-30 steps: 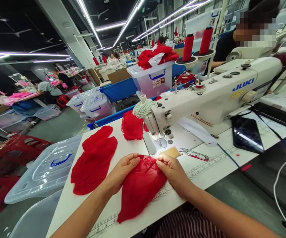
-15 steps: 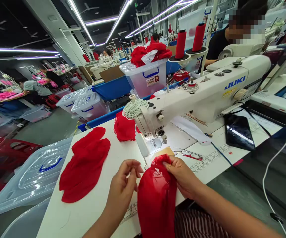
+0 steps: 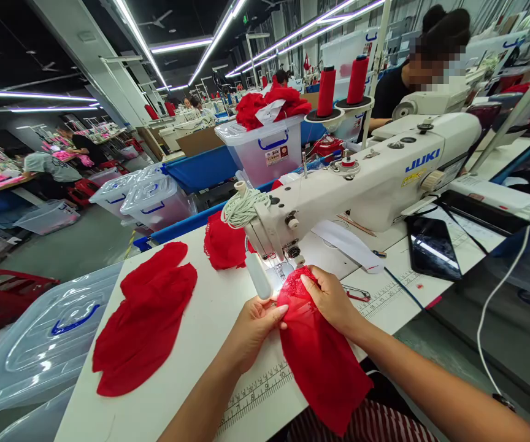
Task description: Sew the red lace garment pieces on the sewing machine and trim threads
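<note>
A sheer red fabric piece (image 3: 320, 362) with a lacy upper edge hangs between my hands and drapes over the table's front edge. My left hand (image 3: 258, 325) pinches its left edge between thumb and fingers. At the upper right of the cloth, my right hand (image 3: 332, 301) grips the lace. Just beyond the fabric stands the white JUKI sewing machine (image 3: 357, 178), its needle area lit. More red fabric pieces (image 3: 148, 325) lie stacked on the table to the left, and another red piece (image 3: 223, 242) rests behind the machine head.
Red-handled snips (image 3: 357, 294) lie right of my right hand. A dark phone (image 3: 434, 245) and a white strip (image 3: 345, 242) are on the table (image 3: 191, 393). Clear plastic boxes (image 3: 48, 344) stand at the left; a person (image 3: 391, 92) sits at another machine behind.
My left hand has moved right and taken hold of the fabric's left edge. The red piece has been raised toward the machine, spread out, and its lower end swung right.
</note>
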The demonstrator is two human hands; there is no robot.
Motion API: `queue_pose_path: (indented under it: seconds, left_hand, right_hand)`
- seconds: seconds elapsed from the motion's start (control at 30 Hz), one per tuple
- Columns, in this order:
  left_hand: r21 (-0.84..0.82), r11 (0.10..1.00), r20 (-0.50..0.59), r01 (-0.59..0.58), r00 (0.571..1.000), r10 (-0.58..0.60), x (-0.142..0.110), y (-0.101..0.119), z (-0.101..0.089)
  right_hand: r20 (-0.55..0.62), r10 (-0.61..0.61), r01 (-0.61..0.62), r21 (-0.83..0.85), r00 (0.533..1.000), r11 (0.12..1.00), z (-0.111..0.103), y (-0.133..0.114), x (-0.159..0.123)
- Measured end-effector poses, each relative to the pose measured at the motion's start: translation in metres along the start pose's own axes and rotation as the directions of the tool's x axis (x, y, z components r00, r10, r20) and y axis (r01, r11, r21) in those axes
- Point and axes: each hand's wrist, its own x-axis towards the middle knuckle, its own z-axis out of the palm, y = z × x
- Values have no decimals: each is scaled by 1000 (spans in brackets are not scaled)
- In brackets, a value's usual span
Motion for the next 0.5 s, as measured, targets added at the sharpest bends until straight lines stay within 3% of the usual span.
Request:
queue_pose_path:
  seconds: [0.3, 0.5]
  left_hand:
    - [-80, 997, -100, -3, 995, -5, 4, -9, 0]
    - [-130, 991, -72, 28, 997, -38, 5, -11, -4]
  right_hand:
    - [1, -34, 34, -29, 999, 999, 6, -1, -3]
    - [11, -27, 27, -21, 1000, 999, 7, -1, -2]
